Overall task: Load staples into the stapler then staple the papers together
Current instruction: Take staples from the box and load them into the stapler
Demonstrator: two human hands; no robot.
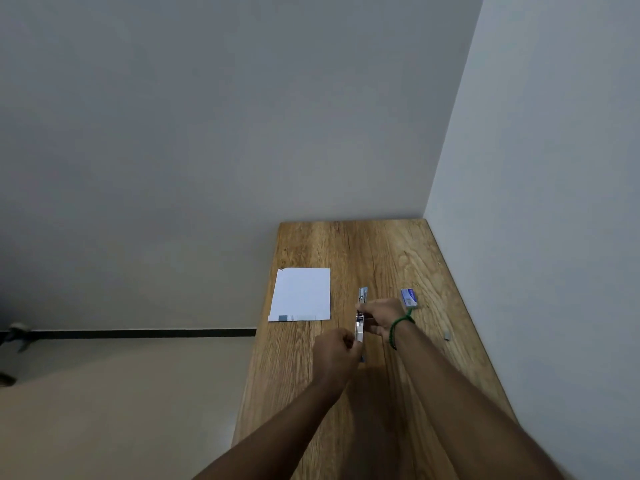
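Left hand [337,351] and right hand [381,318] (green-beaded wrist) grip the stapler [361,318].

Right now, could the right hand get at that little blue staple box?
Probably yes: the staple box lies just beyond the right hand with bare table around it, but that hand is busy holding the stapler.

Dim, even light is falling across the wooden table [381,251]; soft arm shadows are pooling on its near half, and wide-angle stretching is smearing everything nearest the frame edges.
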